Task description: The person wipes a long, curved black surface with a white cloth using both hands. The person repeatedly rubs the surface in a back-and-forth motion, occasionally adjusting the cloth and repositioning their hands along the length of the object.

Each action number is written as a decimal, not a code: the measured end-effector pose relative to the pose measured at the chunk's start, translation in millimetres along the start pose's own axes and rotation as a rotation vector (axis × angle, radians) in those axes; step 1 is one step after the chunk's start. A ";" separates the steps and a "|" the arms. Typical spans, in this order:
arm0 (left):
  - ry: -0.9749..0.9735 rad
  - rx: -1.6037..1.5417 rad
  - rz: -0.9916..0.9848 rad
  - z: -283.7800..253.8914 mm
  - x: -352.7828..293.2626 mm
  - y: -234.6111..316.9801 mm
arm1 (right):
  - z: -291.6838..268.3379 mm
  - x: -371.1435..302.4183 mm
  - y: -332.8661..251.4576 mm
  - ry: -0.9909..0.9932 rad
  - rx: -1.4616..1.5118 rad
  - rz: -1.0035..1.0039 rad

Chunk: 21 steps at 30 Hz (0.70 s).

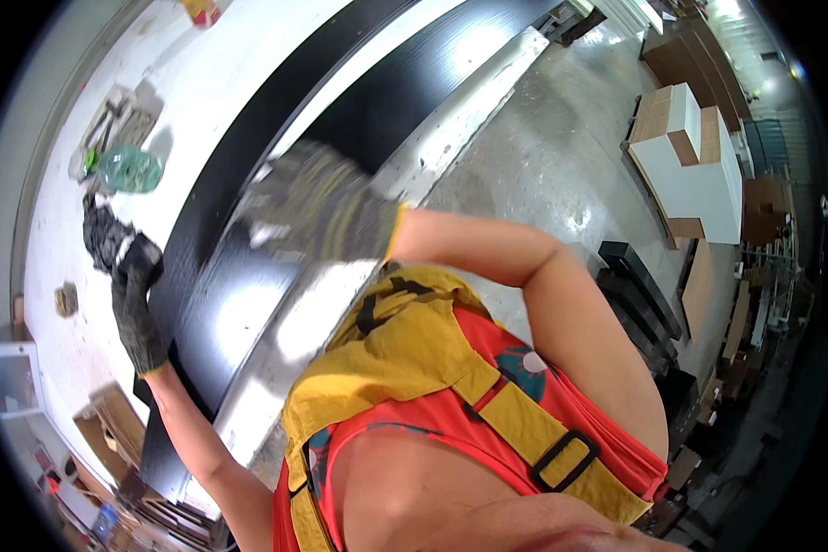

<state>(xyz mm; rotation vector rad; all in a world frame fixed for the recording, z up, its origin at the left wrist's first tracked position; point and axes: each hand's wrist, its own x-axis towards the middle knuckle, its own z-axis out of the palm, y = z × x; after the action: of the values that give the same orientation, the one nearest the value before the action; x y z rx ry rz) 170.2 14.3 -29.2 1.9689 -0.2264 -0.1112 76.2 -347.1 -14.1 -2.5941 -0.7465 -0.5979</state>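
Note:
My left hand [138, 308], in a dark knit glove, is closed on a crumpled dark rag [109, 237] over the white worktable [170, 87]. Long glossy black panels [239, 308] run diagonally across the table. My right hand [327, 207], in a striped grey-green glove with a yellow cuff, is over the panels near the table's front edge. Motion smears its fingers, and a pale patch shows at their tips; whether it holds anything is unclear. Beyond the rag lies a clear greenish bottle [131, 170] with a green cap.
Behind the bottle is a grey block [124, 124] with a dark tool on it. A small brownish lump [66, 299] and an open cardboard box [110, 432] are at left. Across the concrete floor [524, 166] stand white-and-brown stacked panels [685, 175] and black beams [639, 285].

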 end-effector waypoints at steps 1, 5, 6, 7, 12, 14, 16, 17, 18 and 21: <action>0.020 0.018 -0.024 -0.1 -3.1 1.9 | -14.0 -11.2 32.5 -0.043 -0.091 0.074; 0.038 -0.031 -0.080 10.1 -6.1 18.8 | -68.9 -45.6 163.4 -0.134 -0.504 0.262; 0.038 -0.046 -0.090 11.0 -3.5 20.1 | -83.2 -59.7 202.6 -0.200 -0.614 0.170; 0.051 -0.055 -0.107 9.4 -3.5 20.3 | -104.3 -61.3 215.0 -0.129 -0.599 0.269; 0.054 0.207 -0.024 -8.3 -4.6 -4.0 | -153.6 -99.4 346.8 -0.248 -0.960 0.398; 0.077 0.149 -0.077 -6.0 -0.1 -0.1 | -166.6 -117.8 405.5 -0.149 -0.886 0.545; 0.132 0.128 -0.156 -7.1 0.2 -4.1 | -188.0 -121.5 459.3 0.003 -0.564 0.595; 0.180 0.092 -0.278 -7.6 3.2 -4.8 | -194.4 -128.0 484.7 -0.012 -0.606 0.731; 0.167 0.089 -0.334 -19.1 4.1 -14.3 | -204.9 -132.2 511.8 -0.016 -0.548 0.682; 0.276 0.114 -0.499 -50.5 -0.6 -42.0 | -232.4 -130.3 561.0 -0.047 -0.587 0.857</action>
<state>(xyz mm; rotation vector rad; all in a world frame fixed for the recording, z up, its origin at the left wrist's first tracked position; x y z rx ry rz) 183.4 76.0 -47.6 2.0909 0.4508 -0.1488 227.0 -949.5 -13.4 -3.0637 0.6424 -0.5116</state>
